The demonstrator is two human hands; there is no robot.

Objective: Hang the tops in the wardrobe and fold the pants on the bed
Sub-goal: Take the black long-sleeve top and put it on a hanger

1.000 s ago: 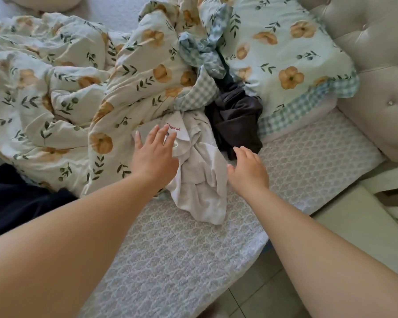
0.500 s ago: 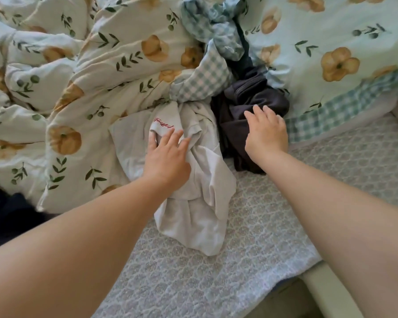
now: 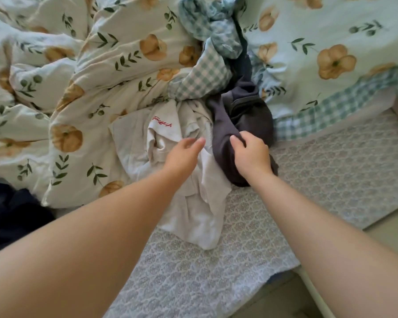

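- Right hand (image 3: pixel 251 157) is clenched on the dark grey garment (image 3: pixel 246 111), which is bunched on the bed (image 3: pixel 331 175) against the white top (image 3: pixel 193 210).
- Left hand (image 3: pixel 184 154) is released, fingers loose over the white top; can't tell if it touches.
- Suggest: pin the white top with the left hand, lift the grey clear, then check whether it's pants or a top.

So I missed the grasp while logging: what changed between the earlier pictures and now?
The right hand reached forward onto the dark grey garment and now grips a fold of it. The left hand shifted right across the white top, toward that garment, fingers loose. The white top, floral duvet and pillow lie as before.
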